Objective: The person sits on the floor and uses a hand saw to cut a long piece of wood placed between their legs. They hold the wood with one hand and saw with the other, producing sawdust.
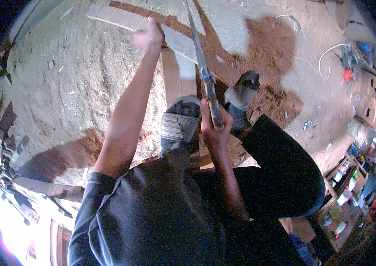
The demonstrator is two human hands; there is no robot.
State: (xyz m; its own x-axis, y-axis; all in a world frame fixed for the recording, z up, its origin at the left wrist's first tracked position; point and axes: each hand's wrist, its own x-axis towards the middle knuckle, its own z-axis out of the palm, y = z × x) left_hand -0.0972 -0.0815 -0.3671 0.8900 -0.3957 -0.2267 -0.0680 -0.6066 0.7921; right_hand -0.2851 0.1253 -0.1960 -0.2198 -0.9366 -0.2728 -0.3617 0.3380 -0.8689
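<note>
My right hand [216, 126] is closed around the dark handle of a handsaw [200, 53]. Its long, tapering blade points away from me and passes over a pale wooden board [126, 20]. Thin lines cross that board, which lies slantwise from the far left toward my right foot. My left hand [149, 39] is at the board, left of the blade, with its fingers apart and slightly blurred. A second plank [177, 75] runs from the board back toward me, and my left foot in a striped slide sandal [181, 122] rests over it.
Reddish-brown sawdust [272, 48] lies heaped beyond and right of my right foot [241, 91]. A pale cable [325, 55] curls across the dusty floor at the right. Shelving with mixed items [349, 186] stands at the lower right, and stacked wood pieces [6, 155] at the left.
</note>
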